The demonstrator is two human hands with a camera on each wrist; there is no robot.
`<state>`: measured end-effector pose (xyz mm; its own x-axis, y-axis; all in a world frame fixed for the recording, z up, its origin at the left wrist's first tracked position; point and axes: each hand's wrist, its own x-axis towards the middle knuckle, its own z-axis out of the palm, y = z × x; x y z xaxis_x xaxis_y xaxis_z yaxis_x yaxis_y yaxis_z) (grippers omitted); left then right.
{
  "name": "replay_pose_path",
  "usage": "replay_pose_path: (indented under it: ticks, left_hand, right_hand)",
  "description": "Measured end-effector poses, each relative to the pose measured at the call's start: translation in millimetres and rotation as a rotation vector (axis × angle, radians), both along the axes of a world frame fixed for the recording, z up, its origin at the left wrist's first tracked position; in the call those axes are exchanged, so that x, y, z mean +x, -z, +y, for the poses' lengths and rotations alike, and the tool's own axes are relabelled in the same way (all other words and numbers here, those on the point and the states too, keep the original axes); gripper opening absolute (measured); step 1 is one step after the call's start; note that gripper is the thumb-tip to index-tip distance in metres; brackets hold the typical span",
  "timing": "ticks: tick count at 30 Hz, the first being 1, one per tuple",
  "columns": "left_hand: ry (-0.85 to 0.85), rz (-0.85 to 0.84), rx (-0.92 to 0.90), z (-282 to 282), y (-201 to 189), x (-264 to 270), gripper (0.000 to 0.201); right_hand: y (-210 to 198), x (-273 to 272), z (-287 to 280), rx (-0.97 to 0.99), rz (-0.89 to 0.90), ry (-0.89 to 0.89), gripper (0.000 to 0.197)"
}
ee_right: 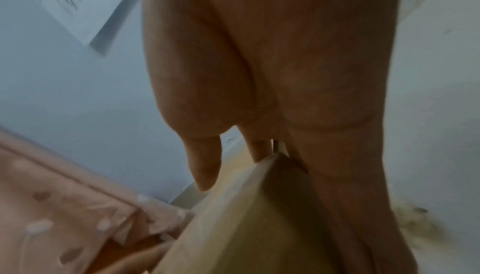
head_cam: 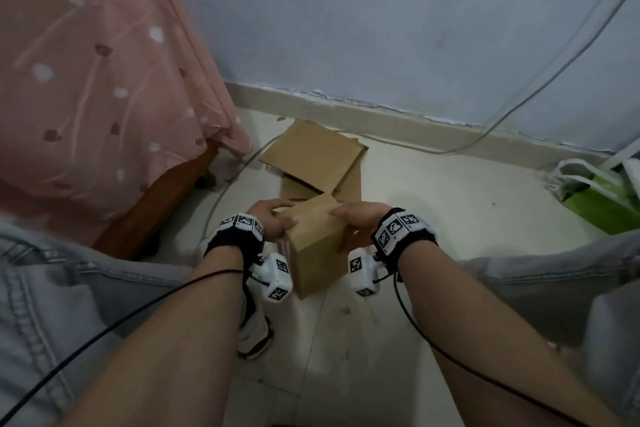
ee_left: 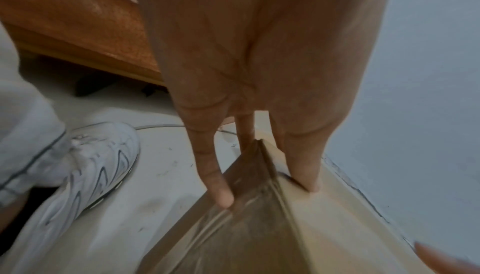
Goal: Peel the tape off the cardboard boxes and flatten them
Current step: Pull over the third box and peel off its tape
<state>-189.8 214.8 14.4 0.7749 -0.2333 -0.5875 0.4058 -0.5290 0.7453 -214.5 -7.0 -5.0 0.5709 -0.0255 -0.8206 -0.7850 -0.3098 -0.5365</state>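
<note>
A small brown cardboard box (head_cam: 315, 229) is held above the floor between both hands. My left hand (head_cam: 273, 219) grips its left top corner, thumb on top. In the left wrist view one finger (ee_left: 221, 192) presses a face covered in clear tape (ee_left: 233, 217) and the thumb (ee_left: 309, 180) lies on the adjoining face. My right hand (head_cam: 356, 222) grips the right side of the box (ee_right: 246, 227), with its thumb (ee_right: 202, 165) over the top edge. A second cardboard box (head_cam: 318, 156), flaps open, lies on the floor just beyond.
A bed with a pink sheet (head_cam: 86, 80) and a wooden frame (head_cam: 166, 198) stands at the left. A white cable (head_cam: 519, 104) runs along the wall. A green and white bag (head_cam: 602, 194) sits at the right. My white shoe (head_cam: 254, 333) is below the box.
</note>
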Motion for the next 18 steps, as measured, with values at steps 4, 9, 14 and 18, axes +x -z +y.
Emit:
replay_pose_path:
  ticks: [4,9,14,18]
  left_hand:
    - [-0.065,-0.101,0.012,8,32,6,0.043]
    - [-0.201,-0.090,-0.097,22,51,8,0.044]
    - [-0.195,-0.136,-0.079,17,49,1,0.044]
    - [-0.181,-0.157,-0.008,10,43,2,0.051]
  right_hand:
    - [-13,-10,14,-0.113,-0.075,-0.136,0.054]
    - [-1,8,34,-0.217,-0.147,-0.280,0.089]
    - [6,12,37,-0.204,-0.269,-0.292,0.109]
    - [14,3,30,-0.152,-0.379,-0.114,0.098]
